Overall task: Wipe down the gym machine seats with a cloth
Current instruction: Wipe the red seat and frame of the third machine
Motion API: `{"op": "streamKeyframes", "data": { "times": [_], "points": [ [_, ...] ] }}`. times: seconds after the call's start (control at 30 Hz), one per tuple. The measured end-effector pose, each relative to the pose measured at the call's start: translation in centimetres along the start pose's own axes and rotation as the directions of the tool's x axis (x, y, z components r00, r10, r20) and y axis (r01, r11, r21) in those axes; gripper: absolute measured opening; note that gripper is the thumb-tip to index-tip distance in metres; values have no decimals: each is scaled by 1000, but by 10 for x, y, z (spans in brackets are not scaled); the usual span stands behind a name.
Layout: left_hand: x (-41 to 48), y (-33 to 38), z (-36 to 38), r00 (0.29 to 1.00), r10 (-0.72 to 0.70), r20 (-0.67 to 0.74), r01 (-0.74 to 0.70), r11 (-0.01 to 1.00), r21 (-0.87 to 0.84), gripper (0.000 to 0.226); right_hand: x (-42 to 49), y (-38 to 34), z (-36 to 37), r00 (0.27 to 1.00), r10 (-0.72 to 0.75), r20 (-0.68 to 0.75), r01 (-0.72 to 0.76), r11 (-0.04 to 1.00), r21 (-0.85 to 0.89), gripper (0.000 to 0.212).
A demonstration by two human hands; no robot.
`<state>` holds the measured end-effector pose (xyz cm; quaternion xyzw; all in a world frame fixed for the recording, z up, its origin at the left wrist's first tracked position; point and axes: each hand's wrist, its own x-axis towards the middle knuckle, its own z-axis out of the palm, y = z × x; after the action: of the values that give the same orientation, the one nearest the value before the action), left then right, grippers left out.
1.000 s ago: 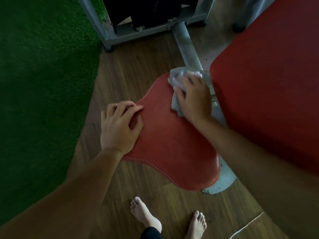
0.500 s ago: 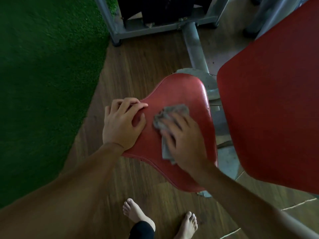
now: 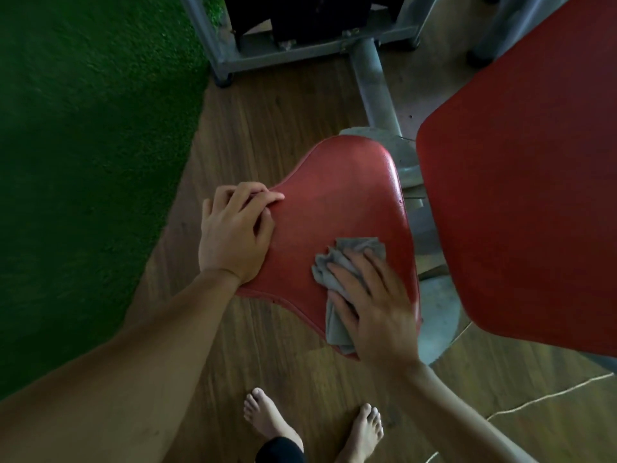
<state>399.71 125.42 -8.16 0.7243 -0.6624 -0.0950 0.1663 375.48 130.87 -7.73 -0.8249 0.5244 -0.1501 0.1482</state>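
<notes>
A red padded seat (image 3: 340, 195) of the gym machine fills the middle of the head view. A crumpled grey cloth (image 3: 354, 250) lies on its near right part, reaching over the front edge. My right hand (image 3: 377, 305) presses flat on the cloth with its fingers spread and fairly straight. My left hand (image 3: 233, 235) rests on the seat's left edge, with bent fingers lying on the red surface. The cloth's lower part is hidden under my right palm.
A large red back pad (image 3: 521, 195) stands close on the right. The grey metal frame and post (image 3: 374, 81) run behind the seat. Green turf (image 3: 83, 162) covers the floor on the left. My bare feet (image 3: 267, 419) stand on the wooden floor below the seat.
My right hand has dragged the cloth from the seat's far tip down toward the near right edge. My left hand has stayed on the left edge.
</notes>
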Motion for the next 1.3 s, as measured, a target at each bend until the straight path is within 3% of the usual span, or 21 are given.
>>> {"op": "streamKeyframes", "data": {
  "times": [0.1, 0.17, 0.33, 0.53, 0.67, 0.8, 0.9, 0.97, 1.13, 1.3],
  "points": [
    [0, 0, 0, 1000, -16, 4, 17, 1000, -15, 31, 24, 27, 4, 987, -133, 88, 137, 990, -37, 41],
    [-1, 0, 1, 1000, -12, -3, 12, 1000, -18, 30, 59, 48, 6, 985, -149, 88, 149, 989, 6, 41],
    [-1, -1, 2, 1000, -15, -15, 15, 999, -40, 29, 141, 79, 13, 991, 126, -42, -123, 991, 55, 46],
    [0, -1, 4, 1000, -3, -30, 2, 1000, -24, 29, 113, 57, 12, 908, 412, -79, -406, 910, 79, 50],
    [1, -2, 4, 999, -1, -36, 0, 1000, -28, 31, 84, 41, 9, 904, 424, -55, -425, 905, -11, 56],
    [1, -2, 4, 1000, -3, -31, 2, 1000, -25, 33, 117, 44, 15, 865, 499, -50, -501, 857, -123, 60],
    [1, -2, 5, 1000, -3, -18, 3, 1000, -20, 32, 163, 52, 16, 764, 646, 3, -646, 763, 22, 59],
    [1, -3, 6, 1000, -3, -12, 3, 1000, -15, 31, 168, 52, 15, 736, 677, 13, -677, 734, 60, 58],
    [-1, -4, 6, 999, -3, -38, 3, 1000, -2, 31, 116, 39, 15, 800, 599, -48, -600, 795, -86, 58],
    [-1, -2, 6, 1000, -10, -16, 10, 1000, 5, 30, 156, 51, 16, 747, 665, 10, -665, 747, -14, 54]
  ]
}}
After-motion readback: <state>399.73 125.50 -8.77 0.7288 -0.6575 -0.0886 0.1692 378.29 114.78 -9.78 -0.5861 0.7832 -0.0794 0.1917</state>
